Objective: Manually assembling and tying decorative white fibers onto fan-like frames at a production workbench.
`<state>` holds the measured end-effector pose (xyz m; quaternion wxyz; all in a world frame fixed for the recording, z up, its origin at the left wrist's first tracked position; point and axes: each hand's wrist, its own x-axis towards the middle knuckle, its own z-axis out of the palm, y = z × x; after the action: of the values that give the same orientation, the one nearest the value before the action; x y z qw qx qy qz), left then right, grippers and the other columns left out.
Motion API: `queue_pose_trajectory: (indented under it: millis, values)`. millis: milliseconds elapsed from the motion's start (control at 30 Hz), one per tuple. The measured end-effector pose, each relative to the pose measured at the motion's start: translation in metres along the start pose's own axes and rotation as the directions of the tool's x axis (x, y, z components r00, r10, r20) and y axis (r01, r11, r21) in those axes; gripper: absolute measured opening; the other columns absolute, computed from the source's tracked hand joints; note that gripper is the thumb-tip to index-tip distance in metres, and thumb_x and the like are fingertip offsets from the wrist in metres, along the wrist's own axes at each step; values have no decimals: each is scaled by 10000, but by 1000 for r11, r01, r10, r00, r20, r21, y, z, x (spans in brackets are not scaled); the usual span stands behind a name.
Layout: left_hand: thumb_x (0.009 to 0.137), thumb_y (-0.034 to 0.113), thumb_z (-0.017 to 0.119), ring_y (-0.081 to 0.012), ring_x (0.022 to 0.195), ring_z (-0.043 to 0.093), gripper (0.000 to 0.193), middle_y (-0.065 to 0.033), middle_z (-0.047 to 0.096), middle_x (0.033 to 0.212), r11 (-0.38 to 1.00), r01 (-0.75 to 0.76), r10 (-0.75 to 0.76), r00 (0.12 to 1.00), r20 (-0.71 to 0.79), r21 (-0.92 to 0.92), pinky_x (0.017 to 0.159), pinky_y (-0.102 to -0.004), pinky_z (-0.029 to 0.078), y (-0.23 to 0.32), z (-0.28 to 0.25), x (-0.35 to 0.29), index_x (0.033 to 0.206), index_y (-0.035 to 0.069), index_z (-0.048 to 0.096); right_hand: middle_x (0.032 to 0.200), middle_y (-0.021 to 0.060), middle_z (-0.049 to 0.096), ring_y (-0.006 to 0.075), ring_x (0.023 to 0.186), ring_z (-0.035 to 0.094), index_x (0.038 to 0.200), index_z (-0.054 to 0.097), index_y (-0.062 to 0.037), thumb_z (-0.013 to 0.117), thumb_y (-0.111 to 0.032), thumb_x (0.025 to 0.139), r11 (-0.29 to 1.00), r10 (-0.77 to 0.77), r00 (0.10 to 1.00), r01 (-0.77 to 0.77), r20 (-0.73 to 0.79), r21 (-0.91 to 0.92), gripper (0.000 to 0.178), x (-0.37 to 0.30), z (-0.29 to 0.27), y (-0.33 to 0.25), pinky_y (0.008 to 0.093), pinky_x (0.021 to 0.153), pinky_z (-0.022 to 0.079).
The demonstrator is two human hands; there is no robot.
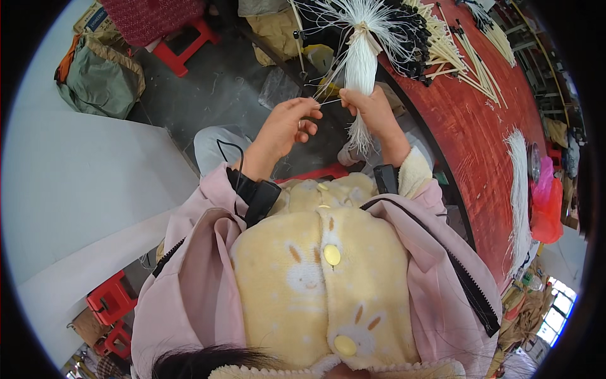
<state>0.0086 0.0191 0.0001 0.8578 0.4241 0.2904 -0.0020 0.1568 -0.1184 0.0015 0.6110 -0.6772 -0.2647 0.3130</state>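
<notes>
A large bundle of white strings [361,66] hangs over the near end of the red table, tied near its top, with loose strands fanning out above. My right hand [374,112] is closed beside the bundle's lower part, thumb and forefinger pinching a thin white string [329,102]. That string runs taut across to my left hand [291,124], whose thumb and forefinger pinch it too; its other fingers are loosely curled. Several separate strands trail from the bundle toward my left fingertips.
Pale sticks [480,63] with black tips lie on the red table [442,126]. Another white string bundle [519,196] lies along its right side, near a pink plastic bag [546,208]. A white panel [95,183] stands at left. Red stools [183,50] and a green sack [104,79] are on the floor.
</notes>
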Motion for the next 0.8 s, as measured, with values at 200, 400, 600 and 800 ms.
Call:
queue_pose_trajectory:
  millis: [200,400,600,800]
  values:
    - [867,188,602,-61,542,481,143,-7,566,749,998,48,-42,991,123,-47,410,-167,312,-9,-15,9,930,61,586,623,2,564,65,509,477,707,595,-55,632,-184,801,999,10,1000,-10,17,41,164,1,-2,2,224,480,361]
    - [834,148,616,-74,536,488,114,-24,578,735,915,245,-169,954,247,-321,412,-192,324,-12,-21,8,884,49,589,672,21,595,81,545,514,767,611,-38,637,-170,811,984,42,999,-46,31,171,141,-1,-3,4,223,524,390]
    - [819,123,620,-79,554,503,104,-40,599,741,985,-172,171,942,-287,21,438,-211,350,-11,-26,15,861,30,601,761,51,639,112,629,590,857,640,-15,636,-172,823,966,48,999,-49,12,253,160,-3,5,5,232,605,432]
    - [840,146,620,-49,534,474,126,-5,577,756,674,-437,517,855,42,595,440,-188,337,-36,3,16,901,39,588,805,76,658,151,692,637,899,643,14,626,-154,823,898,137,990,-132,19,420,185,-7,14,-2,256,644,466]
